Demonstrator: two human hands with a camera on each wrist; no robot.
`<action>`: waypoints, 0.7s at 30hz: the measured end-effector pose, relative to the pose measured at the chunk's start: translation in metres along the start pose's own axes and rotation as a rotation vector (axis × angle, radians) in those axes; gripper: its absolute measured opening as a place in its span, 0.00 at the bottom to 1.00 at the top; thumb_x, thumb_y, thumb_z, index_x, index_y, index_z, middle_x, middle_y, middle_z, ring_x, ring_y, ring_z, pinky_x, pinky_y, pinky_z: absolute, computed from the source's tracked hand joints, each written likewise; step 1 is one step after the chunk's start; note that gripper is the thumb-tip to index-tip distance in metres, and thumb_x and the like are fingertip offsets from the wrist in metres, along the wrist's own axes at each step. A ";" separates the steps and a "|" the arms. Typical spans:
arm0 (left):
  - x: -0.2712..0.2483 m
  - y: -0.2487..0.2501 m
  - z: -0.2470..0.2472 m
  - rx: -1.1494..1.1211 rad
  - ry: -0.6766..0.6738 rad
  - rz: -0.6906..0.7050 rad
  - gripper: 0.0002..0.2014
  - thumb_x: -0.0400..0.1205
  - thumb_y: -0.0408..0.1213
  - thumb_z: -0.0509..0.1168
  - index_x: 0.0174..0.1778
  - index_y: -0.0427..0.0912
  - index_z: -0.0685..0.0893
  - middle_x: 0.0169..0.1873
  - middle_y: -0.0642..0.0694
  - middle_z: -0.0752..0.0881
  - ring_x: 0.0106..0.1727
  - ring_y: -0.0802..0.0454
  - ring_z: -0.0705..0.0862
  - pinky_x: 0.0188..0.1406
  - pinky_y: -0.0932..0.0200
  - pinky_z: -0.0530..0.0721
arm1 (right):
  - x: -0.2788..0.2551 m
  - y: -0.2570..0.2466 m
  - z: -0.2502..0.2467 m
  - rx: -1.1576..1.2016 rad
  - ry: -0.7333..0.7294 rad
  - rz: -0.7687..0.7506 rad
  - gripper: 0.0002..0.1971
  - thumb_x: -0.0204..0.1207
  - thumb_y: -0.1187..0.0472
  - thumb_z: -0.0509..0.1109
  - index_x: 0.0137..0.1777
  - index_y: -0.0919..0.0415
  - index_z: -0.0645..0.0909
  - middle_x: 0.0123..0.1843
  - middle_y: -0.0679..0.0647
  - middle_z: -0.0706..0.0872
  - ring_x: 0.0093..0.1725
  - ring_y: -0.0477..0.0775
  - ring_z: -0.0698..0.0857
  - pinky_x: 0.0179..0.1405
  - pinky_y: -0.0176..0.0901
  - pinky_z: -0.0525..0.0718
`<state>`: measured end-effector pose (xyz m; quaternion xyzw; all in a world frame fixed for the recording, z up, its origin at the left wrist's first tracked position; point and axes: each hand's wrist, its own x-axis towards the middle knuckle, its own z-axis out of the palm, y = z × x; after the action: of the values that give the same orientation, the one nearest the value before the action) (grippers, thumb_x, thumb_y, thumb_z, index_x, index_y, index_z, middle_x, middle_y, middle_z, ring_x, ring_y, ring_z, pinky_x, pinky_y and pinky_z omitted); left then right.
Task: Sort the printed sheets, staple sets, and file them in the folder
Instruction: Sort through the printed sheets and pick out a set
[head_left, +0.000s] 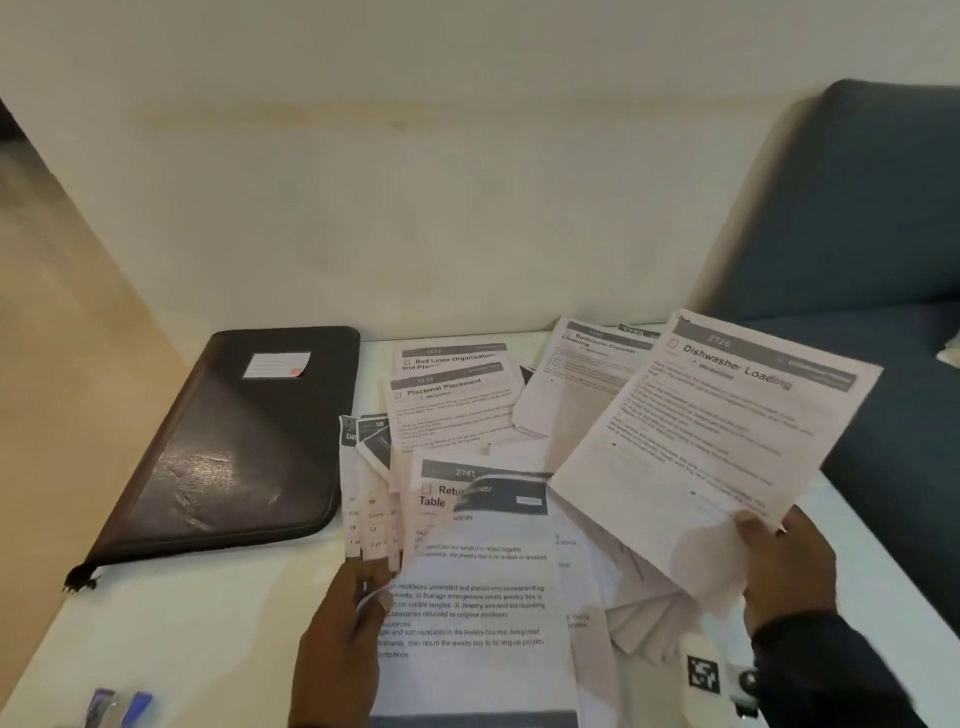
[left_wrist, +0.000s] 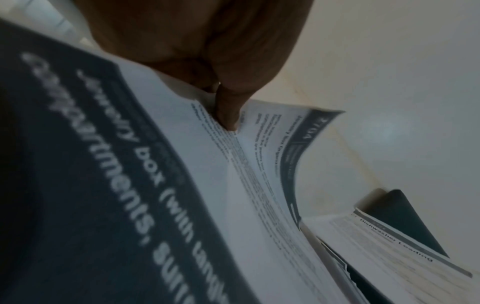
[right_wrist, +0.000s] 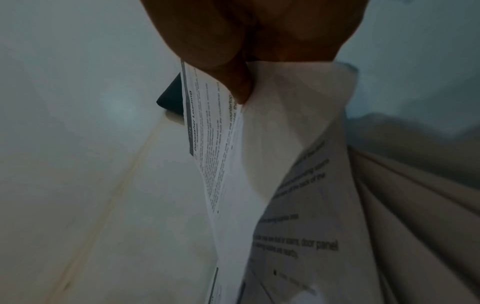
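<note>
Two hands were busy: the right hand pinched a fanned bunch of sheets by the near corner, and the left hand gripped another sheaf's left edge. More sheets lay beyond both; the folder sat shut beyond the left hand. Judged light, floppy, slippery; best held at edges.

At the lower right of the head view, the right hand is showing bare, and a dark navy sleeve is covering the forearm behind it right up to the wrist. Beside that sleeve, a pale wrist-mounted unit is sitting with a black-and-white square marker printed on it and a small dark knob at its side. Lower centre, the left hand is showing bare too, with no ring or watch appearing on it.
</note>
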<state>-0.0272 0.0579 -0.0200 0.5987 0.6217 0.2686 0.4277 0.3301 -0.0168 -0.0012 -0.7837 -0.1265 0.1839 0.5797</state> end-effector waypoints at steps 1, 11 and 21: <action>0.002 -0.001 0.001 -0.024 -0.014 0.003 0.15 0.83 0.29 0.65 0.49 0.60 0.81 0.57 0.54 0.85 0.52 0.56 0.85 0.44 0.65 0.81 | 0.002 0.001 0.001 -0.007 -0.003 -0.007 0.13 0.81 0.65 0.66 0.64 0.60 0.80 0.60 0.60 0.84 0.58 0.67 0.82 0.59 0.63 0.83; 0.002 -0.002 0.002 -0.215 -0.061 -0.037 0.14 0.84 0.28 0.61 0.57 0.51 0.83 0.49 0.55 0.89 0.51 0.53 0.86 0.44 0.59 0.79 | 0.017 -0.001 -0.010 -0.023 0.055 -0.052 0.12 0.82 0.66 0.65 0.64 0.59 0.80 0.61 0.58 0.84 0.58 0.64 0.83 0.60 0.62 0.83; 0.012 -0.009 0.005 -0.217 -0.111 -0.057 0.14 0.84 0.28 0.63 0.58 0.52 0.79 0.49 0.52 0.87 0.52 0.48 0.86 0.47 0.58 0.79 | -0.012 0.022 0.012 -0.179 -0.388 -0.034 0.15 0.77 0.72 0.69 0.51 0.49 0.87 0.54 0.53 0.90 0.55 0.60 0.87 0.59 0.62 0.85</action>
<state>-0.0266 0.0680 -0.0323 0.5451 0.5810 0.2884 0.5312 0.3142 -0.0183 -0.0238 -0.7797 -0.2649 0.3094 0.4756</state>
